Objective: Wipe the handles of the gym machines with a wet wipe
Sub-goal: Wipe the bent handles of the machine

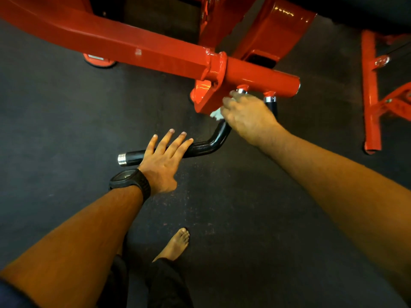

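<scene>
The machine arm (133,47) is a glossy orange-red with pale highlights, and the frame (370,90) well to its right is the same red. Just below the arm's end the bent handle (206,145) is shiny black with a silver end cap (121,159) and silver collars (270,99), and the wipe (216,114) there is white. Beneath the arm the floor (55,130) is dark grey with fine reddish speckles, and the wristwatch (131,181) and trousers (169,283) further below are black
</scene>
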### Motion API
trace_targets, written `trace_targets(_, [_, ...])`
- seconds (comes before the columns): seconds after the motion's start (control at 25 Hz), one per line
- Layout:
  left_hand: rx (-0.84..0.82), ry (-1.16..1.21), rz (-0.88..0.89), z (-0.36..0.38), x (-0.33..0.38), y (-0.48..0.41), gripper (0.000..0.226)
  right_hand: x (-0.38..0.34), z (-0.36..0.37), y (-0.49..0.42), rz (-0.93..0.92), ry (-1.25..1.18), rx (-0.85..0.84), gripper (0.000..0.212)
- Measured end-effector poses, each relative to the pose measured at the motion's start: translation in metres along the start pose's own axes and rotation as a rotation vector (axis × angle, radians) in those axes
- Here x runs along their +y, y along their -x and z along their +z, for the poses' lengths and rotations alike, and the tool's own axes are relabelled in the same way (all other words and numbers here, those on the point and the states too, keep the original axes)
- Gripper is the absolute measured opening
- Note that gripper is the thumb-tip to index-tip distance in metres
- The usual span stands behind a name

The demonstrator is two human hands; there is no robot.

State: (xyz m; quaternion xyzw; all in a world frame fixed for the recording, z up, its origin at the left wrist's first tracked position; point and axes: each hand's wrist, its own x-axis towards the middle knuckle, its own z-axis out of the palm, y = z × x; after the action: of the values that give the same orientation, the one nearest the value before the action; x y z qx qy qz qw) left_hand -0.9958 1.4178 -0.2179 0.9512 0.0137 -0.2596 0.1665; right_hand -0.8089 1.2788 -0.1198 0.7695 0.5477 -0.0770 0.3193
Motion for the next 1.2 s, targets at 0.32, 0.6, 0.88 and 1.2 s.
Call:
trace_targets(0.32, [0.014,0.000,0.000,0.000,0.000,0.000,0.119,-0.005,-0.005,-0.018,-0.045,0.173,-0.121,0.031])
trace_targets(0.6, [-0.007,0.025,-0.002,-0.003,0.000,0.001,0.119,-0.004,0.010,-0.003,0.264,-0.157,-0.018,0.053])
trace_targets(0.88, [-0.015,0.011,-0.008,-0.002,0.002,0.001,0.120,-0.078,0.011,-0.015,1.131,-1.166,0.352,0.066])
trace_targets(1.2, [-0.003,0.041,0.017,-0.004,0.000,0.001,0.118,-0.075,0.036,-0.013,1.378,-1.771,0.311,0.022])
